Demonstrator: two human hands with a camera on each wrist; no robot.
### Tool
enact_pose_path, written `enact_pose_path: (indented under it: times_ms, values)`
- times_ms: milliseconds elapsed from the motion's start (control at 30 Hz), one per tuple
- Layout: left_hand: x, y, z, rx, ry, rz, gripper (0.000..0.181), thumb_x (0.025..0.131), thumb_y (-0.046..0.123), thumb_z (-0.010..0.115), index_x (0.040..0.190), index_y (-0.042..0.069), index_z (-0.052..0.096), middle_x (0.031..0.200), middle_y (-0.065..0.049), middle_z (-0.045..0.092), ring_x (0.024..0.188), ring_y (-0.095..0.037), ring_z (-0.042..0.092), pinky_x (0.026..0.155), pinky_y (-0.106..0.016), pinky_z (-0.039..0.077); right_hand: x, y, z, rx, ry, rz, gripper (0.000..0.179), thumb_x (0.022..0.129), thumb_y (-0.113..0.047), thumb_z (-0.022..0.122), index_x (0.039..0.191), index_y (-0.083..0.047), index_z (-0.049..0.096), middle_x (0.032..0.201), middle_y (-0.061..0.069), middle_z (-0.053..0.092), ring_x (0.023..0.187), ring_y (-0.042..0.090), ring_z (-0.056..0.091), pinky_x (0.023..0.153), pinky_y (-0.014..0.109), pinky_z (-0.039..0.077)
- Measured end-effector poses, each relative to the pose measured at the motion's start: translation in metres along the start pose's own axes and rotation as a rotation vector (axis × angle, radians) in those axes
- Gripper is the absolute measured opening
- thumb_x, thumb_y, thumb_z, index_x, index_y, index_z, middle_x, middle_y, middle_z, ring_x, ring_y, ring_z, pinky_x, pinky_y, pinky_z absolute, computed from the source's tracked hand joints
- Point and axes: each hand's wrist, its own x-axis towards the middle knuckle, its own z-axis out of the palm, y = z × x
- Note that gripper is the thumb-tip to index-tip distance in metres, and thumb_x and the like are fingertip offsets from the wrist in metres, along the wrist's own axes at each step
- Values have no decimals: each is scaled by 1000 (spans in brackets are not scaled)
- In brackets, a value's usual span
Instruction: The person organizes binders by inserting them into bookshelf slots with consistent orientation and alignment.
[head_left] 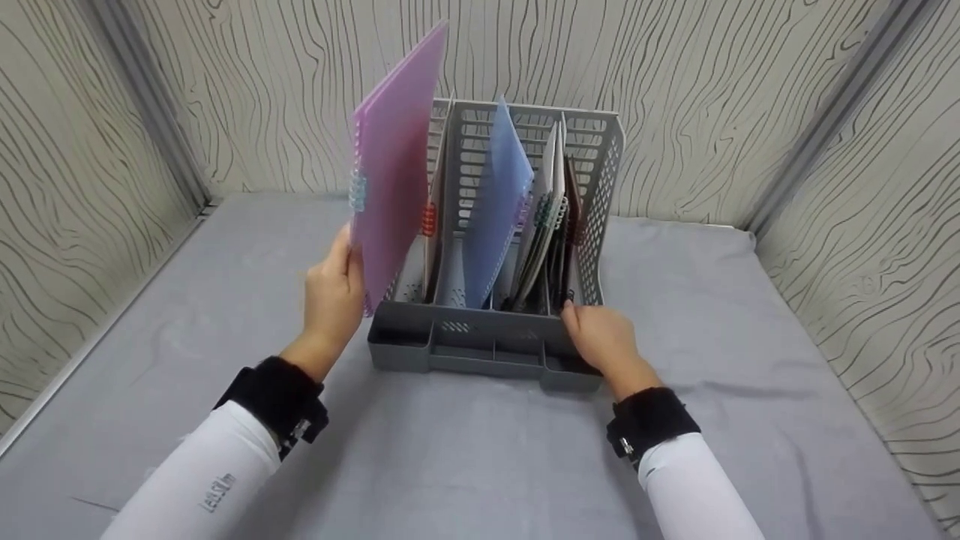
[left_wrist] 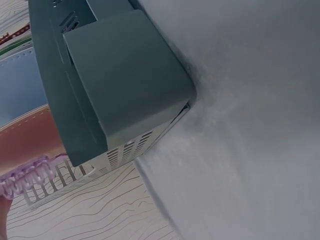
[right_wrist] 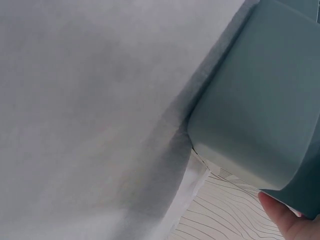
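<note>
My left hand grips a pink loose-leaf binder near the bottom of its ringed spine. The binder stands upright at the left side of a grey desktop file rack, overlapping its left compartment in the head view. In the left wrist view, its pink rings show beside the rack's corner. My right hand holds the right end of the rack's front, fingertips at the rim close to the dark binders; in the right wrist view its fingers are at the rack's edge.
Inside the rack stand a brown binder with red rings, a leaning blue binder, white binders and dark brown ones. The rack sits on a grey cloth-covered table before patterned wall panels.
</note>
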Motion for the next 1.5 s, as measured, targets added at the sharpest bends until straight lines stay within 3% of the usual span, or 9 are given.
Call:
enact_pose_path:
  times_ms: [233,633,767,1000,1267,1500]
  values:
    - [7,0,9,19,-10,-30,32,98,10,46,129,6,53,105,-24,65,82,-37,66,72,-48,53,0,1,1,-1,10,-7,48,99,-27,34,55,-11,44,65,15,60,68,38,62,53,51,47]
    - [18,-1,26,29,-28,-152,36,99,9,44,134,10,50,104,-25,64,64,-33,62,64,-43,52,0,-1,2,-2,19,-16,49,99,-27,34,53,-12,44,65,15,61,67,37,62,53,50,48]
    - [21,-1,32,29,-36,-176,38,98,8,45,135,13,49,111,-24,62,74,-33,65,69,-43,53,1,-1,2,6,-4,-1,49,99,-28,33,54,-12,43,65,13,61,68,37,62,53,50,48]
    - [17,-8,41,28,-16,-181,39,98,9,46,135,18,50,117,-20,61,97,-36,63,80,-46,51,1,-1,0,8,-22,24,49,99,-29,32,55,-12,44,71,16,64,72,38,63,55,52,48]
    - [16,-11,54,-25,4,-186,38,97,7,45,134,13,51,120,-18,59,101,-34,62,86,-43,49,-1,-1,0,13,7,16,48,99,-28,34,54,-12,44,67,15,62,69,38,62,53,51,48]
    - [2,-23,64,-15,-25,-223,38,97,7,46,134,15,51,123,-17,58,102,-34,61,86,-43,49,-1,-2,2,19,15,19,48,98,-29,35,55,-12,44,68,15,62,70,38,62,54,51,48]
